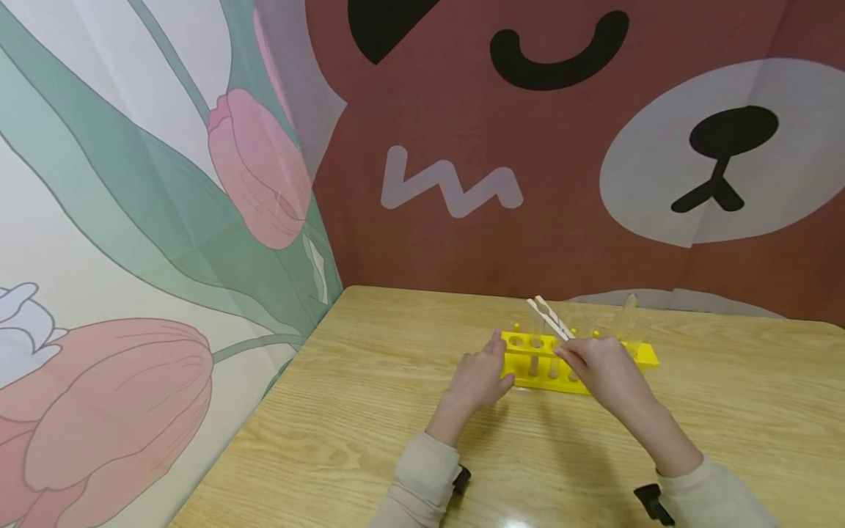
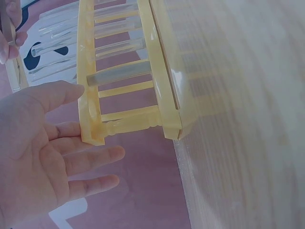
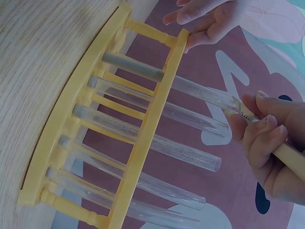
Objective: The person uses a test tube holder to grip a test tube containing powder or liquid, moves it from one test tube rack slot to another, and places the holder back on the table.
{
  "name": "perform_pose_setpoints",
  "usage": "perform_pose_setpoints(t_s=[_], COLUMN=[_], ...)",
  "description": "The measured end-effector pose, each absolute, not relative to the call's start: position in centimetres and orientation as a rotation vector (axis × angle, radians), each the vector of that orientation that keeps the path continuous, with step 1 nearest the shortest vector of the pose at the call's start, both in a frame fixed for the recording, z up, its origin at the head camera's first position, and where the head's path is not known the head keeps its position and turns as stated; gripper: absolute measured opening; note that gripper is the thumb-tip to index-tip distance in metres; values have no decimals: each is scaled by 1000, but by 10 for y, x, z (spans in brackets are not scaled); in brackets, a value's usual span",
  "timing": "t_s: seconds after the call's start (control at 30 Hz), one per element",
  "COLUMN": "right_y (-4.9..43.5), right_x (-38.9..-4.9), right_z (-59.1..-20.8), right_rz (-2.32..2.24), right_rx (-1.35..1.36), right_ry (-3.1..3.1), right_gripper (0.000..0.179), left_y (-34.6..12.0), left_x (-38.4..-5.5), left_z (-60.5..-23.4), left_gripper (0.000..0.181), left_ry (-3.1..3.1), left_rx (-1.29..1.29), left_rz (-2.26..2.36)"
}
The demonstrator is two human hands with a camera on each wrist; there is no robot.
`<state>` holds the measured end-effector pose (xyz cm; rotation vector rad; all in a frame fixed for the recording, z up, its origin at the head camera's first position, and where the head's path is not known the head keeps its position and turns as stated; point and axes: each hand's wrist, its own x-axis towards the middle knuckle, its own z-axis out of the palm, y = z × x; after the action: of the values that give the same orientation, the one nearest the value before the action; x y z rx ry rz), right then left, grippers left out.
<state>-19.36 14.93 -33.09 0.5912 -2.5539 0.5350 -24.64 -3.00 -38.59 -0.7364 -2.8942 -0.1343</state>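
Observation:
A yellow test tube rack (image 1: 524, 385) stands on the table and holds several clear test tubes (image 3: 186, 152). One tube (image 3: 133, 65), nearest the left hand, has a greyish lower part. My left hand (image 1: 477, 378) holds the rack's left end, thumb against the upper shelf and its last two fingers stretched past it in the left wrist view. My right hand (image 1: 610, 370) grips a wooden test tube holder (image 1: 551, 320) above the rack. In the right wrist view, the part of the holder by its spring is close to the mouth of the greyish tube.
The rack sits on a wood-grain table (image 1: 317, 425) near its back edge. Behind hangs a brown cloth (image 1: 422, 249) with a bear's face, and a flower-patterned cloth (image 1: 158, 242) hangs on the left. Yellow pegs (image 1: 596, 334) rise along the rack's back.

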Motion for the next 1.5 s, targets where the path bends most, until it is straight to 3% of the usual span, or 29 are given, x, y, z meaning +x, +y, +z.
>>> perform_pose_setpoints(t_s=[1.5], right_y=[151], right_x=[-189], right_z=[-330], right_rz=[549], right_rx=[585], right_ry=[-2586], right_gripper=[12], left_y=[-30], left_x=[-247], left_z=[-387], left_gripper=[64], left_ry=[-2877], left_rx=[-742], left_rz=[-166])
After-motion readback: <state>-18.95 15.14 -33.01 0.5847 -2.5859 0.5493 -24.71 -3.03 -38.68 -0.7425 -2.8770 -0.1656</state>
